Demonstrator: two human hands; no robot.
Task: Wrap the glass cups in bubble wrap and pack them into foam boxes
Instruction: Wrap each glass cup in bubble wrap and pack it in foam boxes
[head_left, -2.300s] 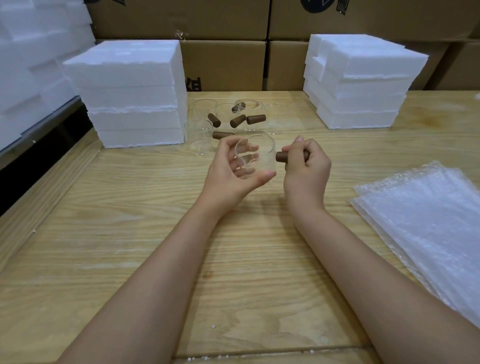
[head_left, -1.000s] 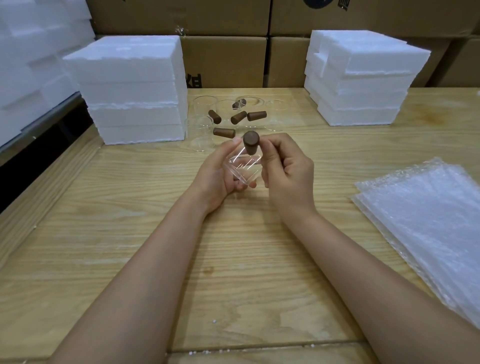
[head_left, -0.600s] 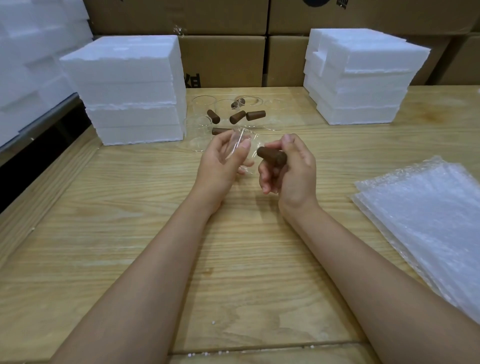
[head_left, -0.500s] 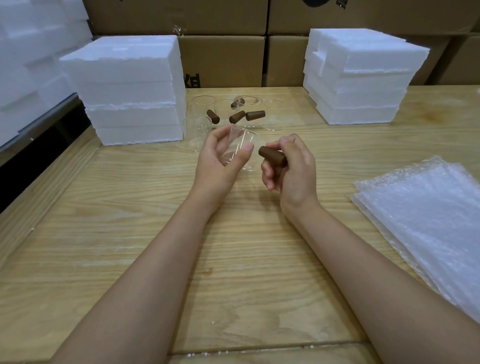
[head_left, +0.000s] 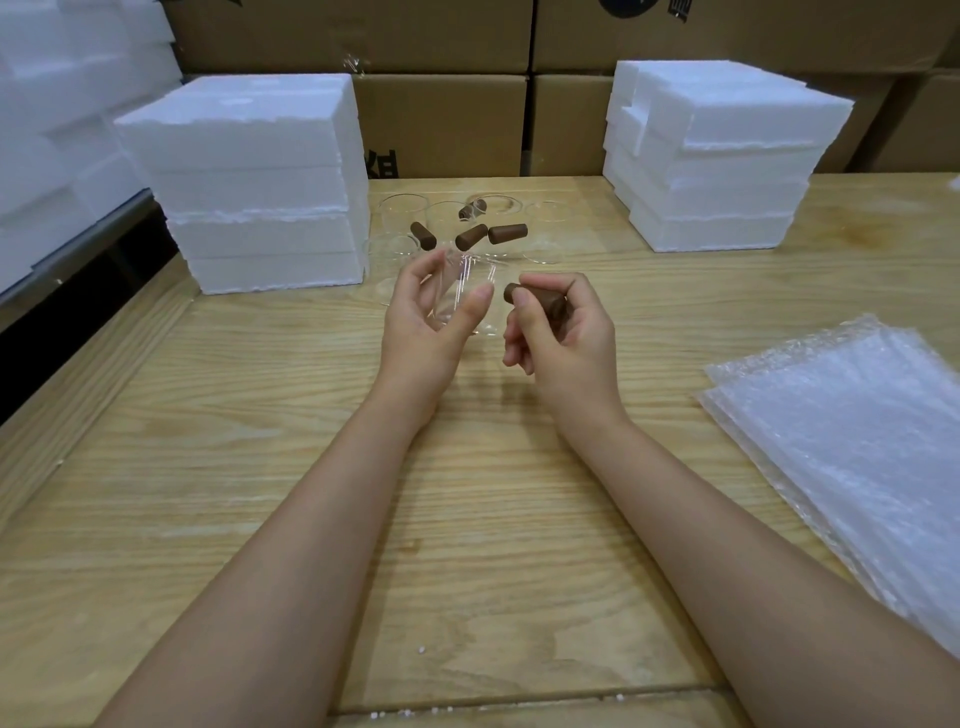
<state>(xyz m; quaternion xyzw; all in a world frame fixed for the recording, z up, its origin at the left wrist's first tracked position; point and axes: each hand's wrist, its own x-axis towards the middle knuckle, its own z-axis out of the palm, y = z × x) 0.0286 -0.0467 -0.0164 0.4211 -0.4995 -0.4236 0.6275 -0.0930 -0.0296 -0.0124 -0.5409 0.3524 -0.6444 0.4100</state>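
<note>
Just above the middle of the frame we see both hands raised over the wooden surface. The left hand faces palm inward, its thumb and fingers curved round a clear glass cup, which it holds off the surface. Just to the right of it, the right hand is clenched round a brown handle, whose rounded end pokes out toward the cup. We cannot tell whether that handle joins the glass, since the fingers cover its far end.

Behind the hands, in the upper centre, the other glass cups stand and lie close together, their stubby brown grips pointing different ways. A stack of foam boxes sits just left of them in the upper left, and a second foam stack stands in the upper right, well apart from the cups. Bubble wrap sheets lie piled flat along the right edge. Cardboard cartons line the top of the frame.
</note>
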